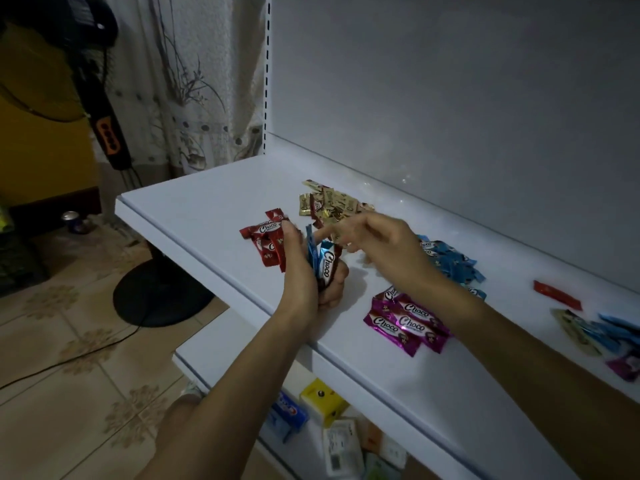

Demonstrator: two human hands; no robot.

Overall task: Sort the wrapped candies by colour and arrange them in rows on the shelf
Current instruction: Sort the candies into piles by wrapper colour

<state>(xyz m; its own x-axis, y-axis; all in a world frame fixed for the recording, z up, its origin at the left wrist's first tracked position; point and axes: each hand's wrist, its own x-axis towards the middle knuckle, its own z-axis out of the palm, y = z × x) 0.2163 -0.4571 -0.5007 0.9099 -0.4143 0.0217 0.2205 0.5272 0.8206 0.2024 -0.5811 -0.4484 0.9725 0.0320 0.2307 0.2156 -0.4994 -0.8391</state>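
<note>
Bare shelf (207,206) left, candy piles (405,322) crowding centre and right

Red candies (265,245), gold candies (329,202), blue candies (453,263), magenta candies (407,322), white shelf (207,216).

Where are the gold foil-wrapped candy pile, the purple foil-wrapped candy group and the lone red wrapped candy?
gold foil-wrapped candy pile (329,201): head view, pile's middle.
purple foil-wrapped candy group (411,322): head view, central wrapper.
lone red wrapped candy (557,294): head view, wrapper's middle.
</note>
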